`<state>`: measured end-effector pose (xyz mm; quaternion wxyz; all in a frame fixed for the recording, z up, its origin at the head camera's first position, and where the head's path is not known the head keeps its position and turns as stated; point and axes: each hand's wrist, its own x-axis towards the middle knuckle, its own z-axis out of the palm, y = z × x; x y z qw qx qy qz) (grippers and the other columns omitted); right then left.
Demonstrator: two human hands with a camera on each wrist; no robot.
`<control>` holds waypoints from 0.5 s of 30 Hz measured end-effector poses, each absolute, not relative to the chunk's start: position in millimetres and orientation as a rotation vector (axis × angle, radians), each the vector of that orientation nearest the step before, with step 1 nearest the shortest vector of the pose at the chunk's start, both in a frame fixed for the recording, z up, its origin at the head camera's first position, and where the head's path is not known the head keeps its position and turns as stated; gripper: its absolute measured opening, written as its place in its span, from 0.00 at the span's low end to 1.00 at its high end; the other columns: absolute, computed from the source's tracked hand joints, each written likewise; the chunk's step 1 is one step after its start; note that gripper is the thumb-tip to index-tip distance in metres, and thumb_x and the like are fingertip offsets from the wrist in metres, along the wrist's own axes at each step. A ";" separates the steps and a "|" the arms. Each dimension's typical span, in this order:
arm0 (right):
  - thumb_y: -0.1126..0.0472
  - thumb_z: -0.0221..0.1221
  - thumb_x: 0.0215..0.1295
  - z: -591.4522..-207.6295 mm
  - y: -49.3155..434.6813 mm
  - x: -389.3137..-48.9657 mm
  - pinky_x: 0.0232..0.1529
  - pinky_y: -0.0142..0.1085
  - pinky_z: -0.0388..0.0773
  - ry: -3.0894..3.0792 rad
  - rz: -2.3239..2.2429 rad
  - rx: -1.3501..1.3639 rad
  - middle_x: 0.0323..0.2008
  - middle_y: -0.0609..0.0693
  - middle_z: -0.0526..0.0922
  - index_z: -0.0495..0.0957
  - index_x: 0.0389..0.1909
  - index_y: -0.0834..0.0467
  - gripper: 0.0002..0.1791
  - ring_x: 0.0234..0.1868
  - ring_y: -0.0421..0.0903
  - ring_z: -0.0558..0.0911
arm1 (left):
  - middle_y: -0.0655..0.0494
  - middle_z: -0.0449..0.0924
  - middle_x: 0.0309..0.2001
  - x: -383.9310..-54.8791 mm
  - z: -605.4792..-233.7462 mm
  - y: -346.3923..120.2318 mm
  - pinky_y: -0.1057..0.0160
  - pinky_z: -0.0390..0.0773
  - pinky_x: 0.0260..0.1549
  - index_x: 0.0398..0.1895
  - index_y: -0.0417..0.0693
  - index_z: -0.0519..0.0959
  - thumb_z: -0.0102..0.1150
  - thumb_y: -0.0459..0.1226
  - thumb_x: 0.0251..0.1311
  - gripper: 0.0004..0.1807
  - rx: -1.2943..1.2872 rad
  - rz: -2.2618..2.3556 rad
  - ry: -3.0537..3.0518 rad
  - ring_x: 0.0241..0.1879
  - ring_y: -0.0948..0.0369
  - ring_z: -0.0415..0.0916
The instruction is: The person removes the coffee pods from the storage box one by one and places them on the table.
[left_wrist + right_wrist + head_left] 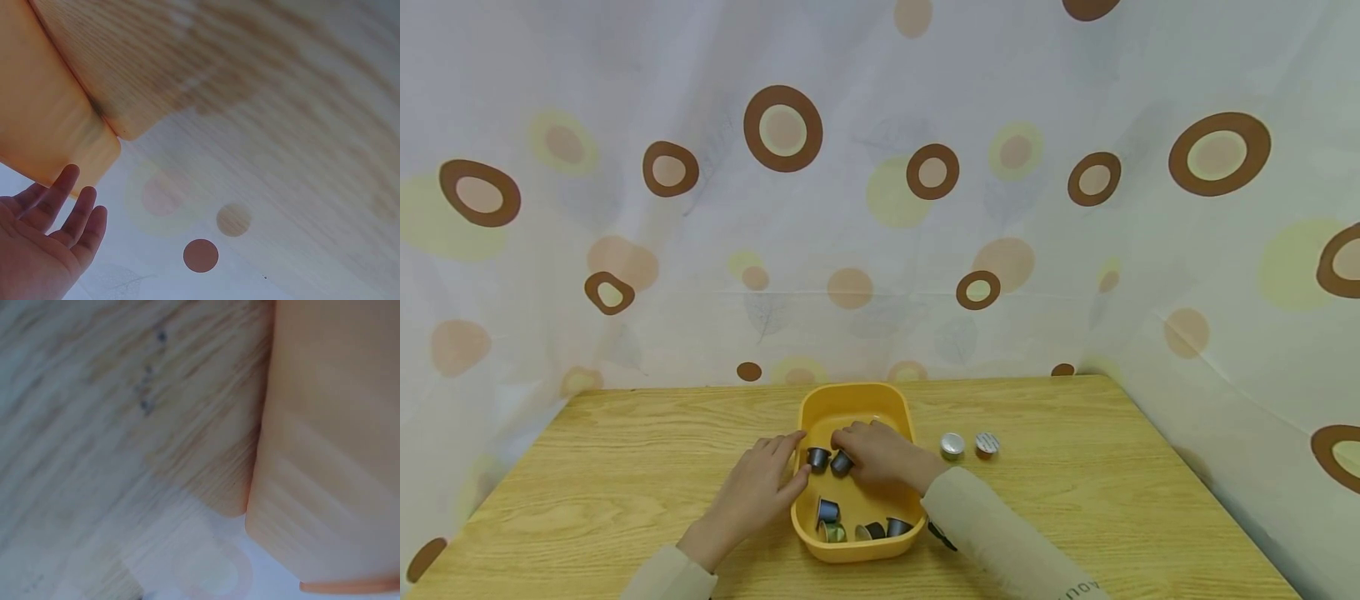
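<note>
A yellow plastic bin stands on the wooden table with several coffee capsules lying in it. My right hand reaches over its right wall and pinches a dark coffee capsule, which tilts between thumb and fingers. Another dark capsule lies just left of that one. At the left rim is my left hand, thumb and index apart near this second capsule; in the left wrist view its fingers are loosely bent beside the bin wall. The right wrist view shows only the bin's outer wall and the table, without the hand.
Nearer the front of the bin lie a blue capsule, a green capsule and more dark ones. Two capsules with pale lids sit on the table right of the bin. A dotted curtain hangs behind and at the sides.
</note>
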<state>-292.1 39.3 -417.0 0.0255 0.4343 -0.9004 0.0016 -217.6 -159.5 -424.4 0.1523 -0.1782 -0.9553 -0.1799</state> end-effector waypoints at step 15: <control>0.64 0.59 0.55 -417.1 39.9 -292.4 0.42 0.34 0.75 -2.795 0.033 1.346 0.39 0.44 0.81 0.72 0.45 0.51 0.16 0.37 0.41 0.79 | 0.52 0.76 0.51 -218.1 -424.9 -160.2 0.53 0.72 0.49 0.60 0.46 0.68 0.50 0.47 0.62 0.25 -0.515 -0.526 -2.753 0.51 0.54 0.72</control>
